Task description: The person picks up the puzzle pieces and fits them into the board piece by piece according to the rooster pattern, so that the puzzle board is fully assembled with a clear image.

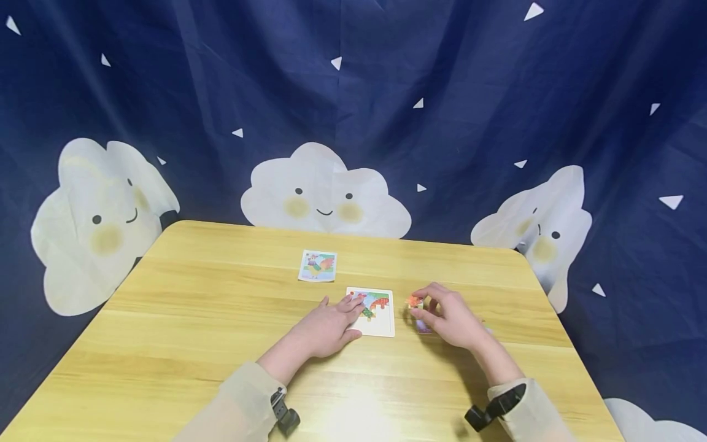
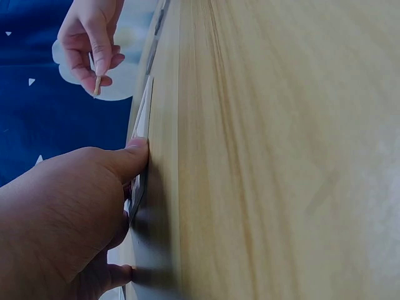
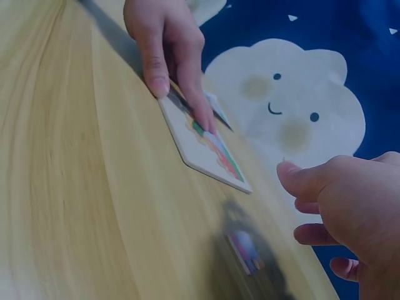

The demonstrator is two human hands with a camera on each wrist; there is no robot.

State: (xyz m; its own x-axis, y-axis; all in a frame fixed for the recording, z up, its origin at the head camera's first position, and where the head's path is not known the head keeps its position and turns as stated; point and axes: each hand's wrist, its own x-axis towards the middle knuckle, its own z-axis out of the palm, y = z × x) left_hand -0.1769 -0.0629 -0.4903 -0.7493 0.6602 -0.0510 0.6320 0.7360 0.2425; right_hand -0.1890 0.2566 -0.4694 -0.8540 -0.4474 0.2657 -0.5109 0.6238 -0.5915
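A white-framed jigsaw puzzle board [image 1: 381, 325], partly filled with colourful pieces, lies on the table. My left hand [image 1: 327, 328] rests on its left side, fingers stretched over the picture and thumb at the near edge [image 2: 139, 153]. To the right of the board, my right hand [image 1: 450, 316] pinches an orange-patterned puzzle piece [image 1: 415, 302] between thumb and fingers, raised over the table. The left wrist view shows this piece [image 2: 97, 85] edge-on. Below the right hand lies a purple puzzle piece [image 1: 423, 327], partly covered by the hand in the head view.
A square picture card [image 1: 317, 266] with a similar colourful design lies beyond the board to the left. Another small piece [image 1: 487, 329] peeks out behind the right wrist. The wooden table [image 1: 182, 319] ends at a dark blue curtain [image 1: 298, 80] with smiling clouds.
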